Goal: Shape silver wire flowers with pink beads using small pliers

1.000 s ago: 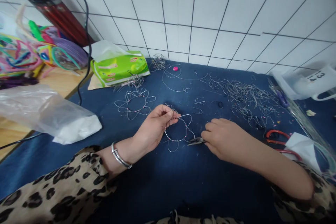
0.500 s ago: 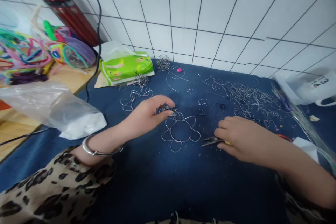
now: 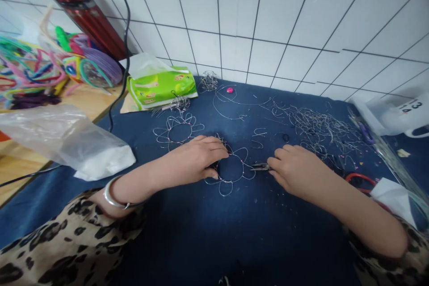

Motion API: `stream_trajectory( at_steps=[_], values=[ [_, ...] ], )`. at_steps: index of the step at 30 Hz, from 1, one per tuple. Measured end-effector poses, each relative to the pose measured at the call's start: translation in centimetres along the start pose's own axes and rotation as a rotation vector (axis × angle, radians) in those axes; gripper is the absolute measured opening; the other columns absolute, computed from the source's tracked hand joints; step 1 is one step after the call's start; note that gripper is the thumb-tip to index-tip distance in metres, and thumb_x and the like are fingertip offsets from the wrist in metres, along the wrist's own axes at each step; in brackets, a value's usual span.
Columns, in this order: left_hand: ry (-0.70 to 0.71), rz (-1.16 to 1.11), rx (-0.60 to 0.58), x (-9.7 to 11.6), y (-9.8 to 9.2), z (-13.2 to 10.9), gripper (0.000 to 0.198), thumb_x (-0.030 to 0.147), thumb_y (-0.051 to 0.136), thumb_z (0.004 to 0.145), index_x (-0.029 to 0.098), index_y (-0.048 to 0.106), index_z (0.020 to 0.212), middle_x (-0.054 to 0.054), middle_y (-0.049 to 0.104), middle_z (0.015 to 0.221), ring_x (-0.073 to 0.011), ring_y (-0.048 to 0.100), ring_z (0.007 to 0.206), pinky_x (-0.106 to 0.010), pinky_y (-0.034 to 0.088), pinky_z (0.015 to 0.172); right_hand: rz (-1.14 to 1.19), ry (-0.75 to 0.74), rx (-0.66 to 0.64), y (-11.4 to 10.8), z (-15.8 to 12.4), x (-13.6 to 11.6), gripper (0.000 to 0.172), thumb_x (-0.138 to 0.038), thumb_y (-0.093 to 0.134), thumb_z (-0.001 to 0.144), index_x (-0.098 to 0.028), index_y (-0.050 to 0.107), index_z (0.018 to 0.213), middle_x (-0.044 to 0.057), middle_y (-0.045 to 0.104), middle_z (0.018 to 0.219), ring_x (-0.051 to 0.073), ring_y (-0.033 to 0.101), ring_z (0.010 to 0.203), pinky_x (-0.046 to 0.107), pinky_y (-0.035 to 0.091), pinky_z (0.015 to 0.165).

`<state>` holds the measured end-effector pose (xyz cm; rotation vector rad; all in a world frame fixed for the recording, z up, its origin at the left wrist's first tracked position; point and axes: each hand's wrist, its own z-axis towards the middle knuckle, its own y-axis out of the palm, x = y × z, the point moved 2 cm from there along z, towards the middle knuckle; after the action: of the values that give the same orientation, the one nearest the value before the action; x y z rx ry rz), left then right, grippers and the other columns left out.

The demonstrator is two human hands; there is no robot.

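Observation:
A flower-shaped wire frame (image 3: 231, 181), a ring with looped petals and small pink beads, lies on the dark blue cloth. Over its left side is my left hand (image 3: 201, 158), thumb and fingers apart, fingertips at the ring; part of the wire is hidden beneath. My right hand (image 3: 290, 167) is closed around a pair of pliers (image 3: 260, 166), handles hidden in the palm. The plier tips reach the frame's right petal; whether they touch it I cannot tell. A second wire flower frame (image 3: 180, 133) lies behind my left hand.
Tangled wire offcuts (image 3: 321, 125) lie at the back right, near a white mug (image 3: 414, 109) and red-handled tool (image 3: 360, 178). A green tissue pack (image 3: 161, 85), red flask (image 3: 83, 13), plastic bag (image 3: 73, 143) and colourful pipe cleaners (image 3: 36, 69) stand left. A tiled wall (image 3: 234, 22) closes the back.
My left hand has come down and slightly right, from the wire bits behind onto the flower frame. My right hand has brought the pliers left and up to the frame's right petal.

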<state>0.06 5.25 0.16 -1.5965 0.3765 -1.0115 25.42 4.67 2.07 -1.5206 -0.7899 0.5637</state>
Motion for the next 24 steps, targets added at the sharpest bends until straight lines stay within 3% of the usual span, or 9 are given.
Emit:
stream_trajectory(
  at_steps=[5, 9, 13, 17, 20, 24],
  values=[
    [-0.023, -0.117, 0.082, 0.7, 0.1, -0.2, 0.027, 0.031, 0.065, 0.078, 0.025, 0.062, 0.104, -0.007, 0.065, 0.106, -0.0269, 0.049, 0.113, -0.04, 0.031, 0.097, 0.028, -0.053, 0.009, -1.0, -0.7, -0.1, 0.014, -0.023, 0.05, 0.084, -0.019, 0.063, 0.078, 0.005, 0.056, 0.073, 0.018, 0.048, 0.073, 0.032, 0.032, 0.067],
    [0.007, -0.223, 0.146, 1.4, -0.1, -0.3, 0.023, 0.028, 0.068, 0.074, 0.024, 0.063, 0.096, -0.006, 0.067, 0.097, -0.0258, 0.051, 0.109, -0.037, 0.032, 0.094, 0.018, -0.049, 0.005, -2.2, -1.4, 1.2, 0.013, -0.026, 0.052, 0.083, -0.019, 0.061, 0.078, 0.004, 0.056, 0.073, 0.018, 0.048, 0.07, 0.032, 0.033, 0.065],
    [0.053, -0.198, 0.167, 3.0, 0.1, -0.3, 0.021, 0.025, 0.068, 0.074, 0.023, 0.063, 0.094, -0.006, 0.067, 0.099, -0.0255, 0.052, 0.109, -0.037, 0.031, 0.095, -0.026, 0.011, 0.021, -3.3, -2.2, 2.5, 0.016, -0.032, 0.049, 0.085, -0.021, 0.06, 0.086, 0.005, 0.057, 0.076, 0.019, 0.049, 0.071, 0.033, 0.034, 0.063],
    [0.091, -0.192, 0.133, 4.2, 0.0, -0.4, 0.021, 0.024, 0.067, 0.076, 0.023, 0.062, 0.096, -0.007, 0.065, 0.108, -0.0245, 0.051, 0.112, -0.036, 0.032, 0.097, 0.029, 0.023, 0.038, -2.6, -3.2, 2.1, 0.019, -0.031, 0.047, 0.086, -0.021, 0.06, 0.095, 0.005, 0.058, 0.081, 0.021, 0.052, 0.077, 0.036, 0.039, 0.069],
    [0.051, -0.263, 0.163, 3.4, -1.6, -1.2, 0.02, 0.023, 0.066, 0.077, 0.026, 0.063, 0.097, -0.004, 0.065, 0.107, -0.0228, 0.054, 0.109, -0.036, 0.034, 0.096, 0.151, 0.072, 0.108, -1.2, -4.1, 1.0, 0.02, -0.031, 0.047, 0.087, -0.021, 0.06, 0.098, 0.006, 0.06, 0.087, 0.021, 0.055, 0.083, 0.036, 0.043, 0.073],
    [-0.129, -0.173, 0.189, -0.3, -4.0, -2.6, 0.026, 0.021, 0.062, 0.078, 0.025, 0.064, 0.103, -0.005, 0.066, 0.103, -0.0244, 0.056, 0.102, -0.038, 0.036, 0.094, 0.411, 0.13, 0.234, 1.0, -4.9, -0.5, 0.02, -0.032, 0.05, 0.087, -0.021, 0.058, 0.102, 0.007, 0.061, 0.096, 0.019, 0.057, 0.09, 0.033, 0.047, 0.079]
  ],
)
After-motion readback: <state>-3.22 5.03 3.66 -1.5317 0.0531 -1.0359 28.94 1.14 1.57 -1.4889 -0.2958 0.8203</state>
